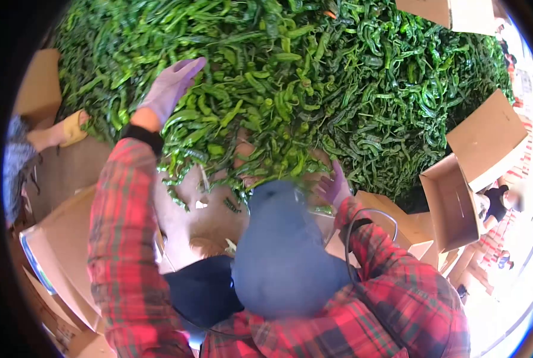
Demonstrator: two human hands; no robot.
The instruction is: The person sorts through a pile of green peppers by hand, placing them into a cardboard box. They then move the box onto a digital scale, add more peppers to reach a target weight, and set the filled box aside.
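Knees: my blue-clad knee (290, 250) is closest, blurred, just short of the pile.
Cable: it loops beside my right sleeve (392, 256); I judge a wide reach could snag the cable (347, 253) on a carton flap.
Right grip: my gloved right hand (333, 186) is at the pile's near edge; I cannot tell how far it is closed or whether it has hold of anything.
Near edge: a few peppers lie apart on the grey surface (218, 224); dragging too hard could scatter more or crush them.
Left carton: the big carton (69, 256) stands beside my left sleeve (123, 227); its contents are hidden.
Left grip: my gloved left hand (169, 89) is open, fingers extended over the pile, nothing visibly held.
Green peppers: the heaped peppers (284, 95) spread ahead of both hands.
Right carton: the tilted open carton (451, 203) shows inner walls; a knock could tip it.
Co-worker: a yellow-gloved hand (73, 128) touches the pile's left edge; reaching across could bump it.
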